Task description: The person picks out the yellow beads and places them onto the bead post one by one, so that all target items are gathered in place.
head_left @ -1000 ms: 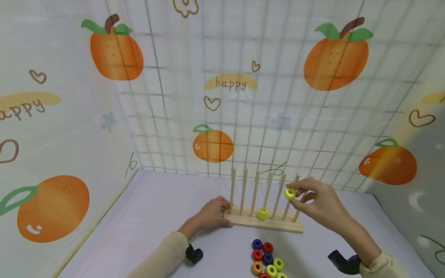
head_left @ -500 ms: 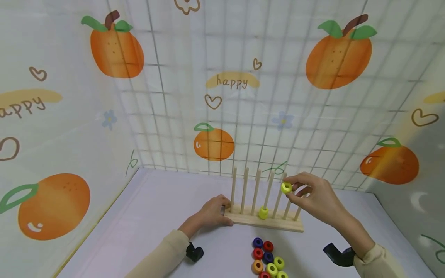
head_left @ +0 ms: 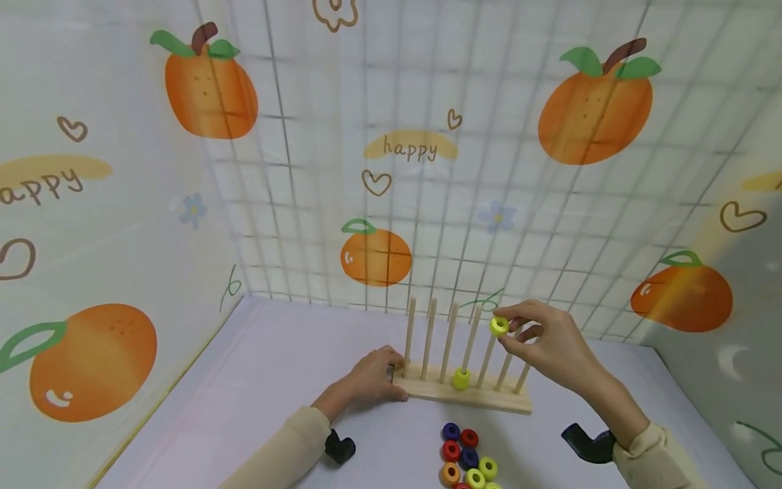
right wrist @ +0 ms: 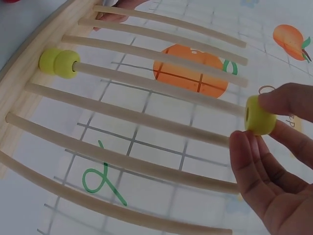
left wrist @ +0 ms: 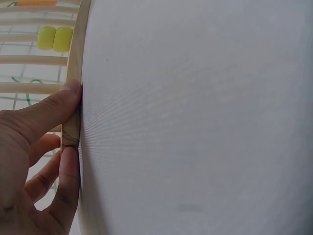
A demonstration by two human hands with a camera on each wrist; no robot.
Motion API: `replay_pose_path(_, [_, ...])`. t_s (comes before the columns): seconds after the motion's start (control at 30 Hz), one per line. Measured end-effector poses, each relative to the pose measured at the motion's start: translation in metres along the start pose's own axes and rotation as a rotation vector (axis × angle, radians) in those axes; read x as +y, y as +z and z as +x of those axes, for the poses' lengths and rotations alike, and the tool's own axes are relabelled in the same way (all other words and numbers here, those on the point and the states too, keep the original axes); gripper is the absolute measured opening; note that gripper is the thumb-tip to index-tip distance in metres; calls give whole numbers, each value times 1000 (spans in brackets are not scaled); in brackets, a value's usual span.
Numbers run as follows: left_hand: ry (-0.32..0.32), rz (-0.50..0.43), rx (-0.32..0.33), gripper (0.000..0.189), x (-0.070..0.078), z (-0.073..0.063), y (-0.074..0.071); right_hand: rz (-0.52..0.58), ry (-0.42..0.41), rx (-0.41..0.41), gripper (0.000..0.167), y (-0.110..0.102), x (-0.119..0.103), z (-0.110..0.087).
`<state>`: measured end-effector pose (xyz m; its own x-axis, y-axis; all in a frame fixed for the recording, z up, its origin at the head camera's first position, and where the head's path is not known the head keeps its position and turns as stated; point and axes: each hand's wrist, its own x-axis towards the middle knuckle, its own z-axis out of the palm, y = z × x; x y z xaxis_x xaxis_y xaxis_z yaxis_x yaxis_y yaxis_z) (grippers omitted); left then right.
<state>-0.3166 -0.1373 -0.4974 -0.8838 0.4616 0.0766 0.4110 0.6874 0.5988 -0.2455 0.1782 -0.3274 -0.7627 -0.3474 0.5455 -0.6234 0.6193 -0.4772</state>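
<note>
A wooden peg rack (head_left: 495,402) with several upright pegs in a row stands on the table. My left hand (head_left: 370,375) grips the left end of its base, thumb along the front edge in the left wrist view. Two yellow beads (right wrist: 58,62) are stacked at the foot of the middle peg. My right hand (head_left: 550,339) pinches another yellow bead (head_left: 499,326) between thumb and fingers, up at peg-top height. In the right wrist view this bead's hole faces the pegs, and it overlaps the tip of the middle peg (right wrist: 161,87).
Loose beads lie in a cluster in front of the rack: blue (head_left: 451,431), red (head_left: 469,438), orange (head_left: 449,473) and yellow (head_left: 487,468); the frame's lower edge cuts it off. Behind the table hangs a white cloth (head_left: 293,258) printed with oranges, over a wire grid.
My right hand has moved left and slightly up with the yellow bead, from the right-hand pegs toward the middle peg. The left hand keeps its grip on the rack.
</note>
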Motion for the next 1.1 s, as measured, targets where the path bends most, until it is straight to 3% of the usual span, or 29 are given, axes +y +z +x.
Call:
replay_pose_path(0.4, [9,8,7,66,-1,-1,-5,0,-72,4,36,2,-4,19])
replay_pose_path(1.1, [12,12,-7,63,-1,-1,-1,44,-24,-56,33,8,-1,38])
